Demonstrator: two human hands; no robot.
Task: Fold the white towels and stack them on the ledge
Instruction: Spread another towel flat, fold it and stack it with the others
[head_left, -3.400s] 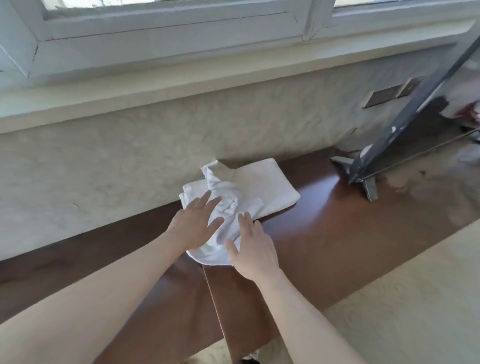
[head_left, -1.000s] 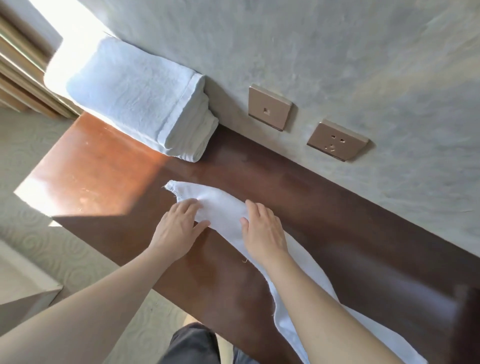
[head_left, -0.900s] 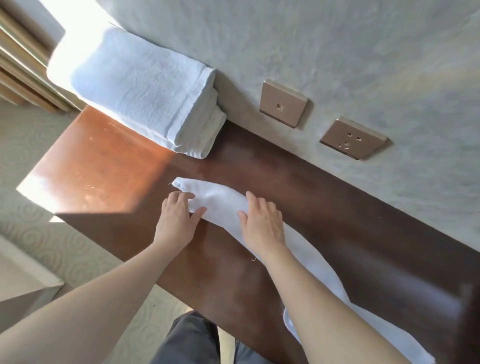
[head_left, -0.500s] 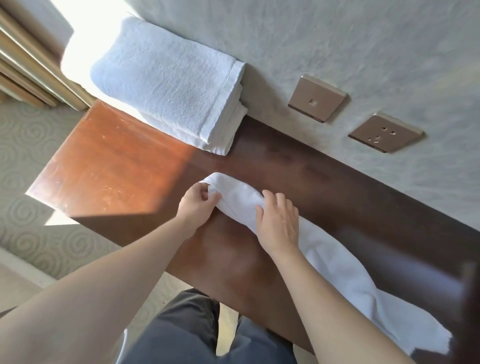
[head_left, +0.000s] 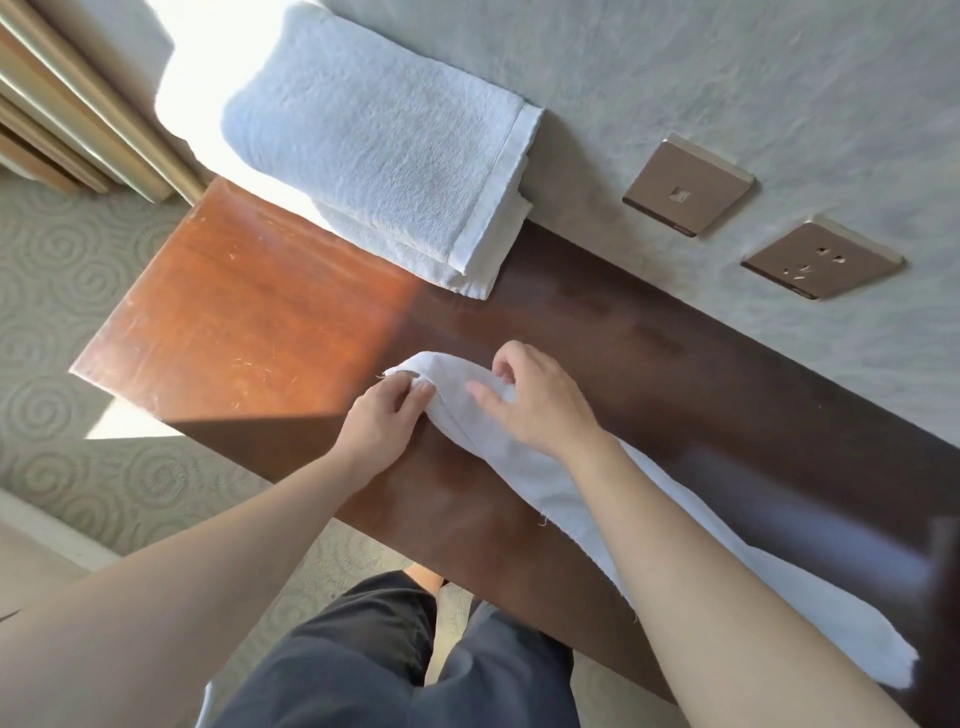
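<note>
Gripping the near end of the long towel (head_left: 545, 483) with both hands is the step in hand, and it looks like the start of a fold along its length. The left hand (head_left: 382, 423) pinches the tip of the towel between thumb and curled fingers. The right hand (head_left: 537, 402) lies just beside it on top of the cloth, its fingers bent and gathering the fabric, so it appears to grasp the towel too, though how firmly I cannot tell. To do this well, the two hands should take matching corners, lift the end clear of the wood, and carry it toward the far end so the edges meet squarely. Smoothing the bunched cloth flat first would help, since a rumpled strip folds crooked.

That towel is white, soft and loosely rolled into a narrow band. It lies on the dark wooden ledge (head_left: 249, 332), running from the hands away to the right, where its far end reaches the front edge. Loose threads show along its near side.

Behind it, against the wall, sits the stack of folded towels (head_left: 384, 150), white and thick with hemmed edges, partly in bright sunlight. It lies apart from the long towel, with bare wood between. Two wall sockets (head_left: 685, 184) sit above the ledge.
</note>
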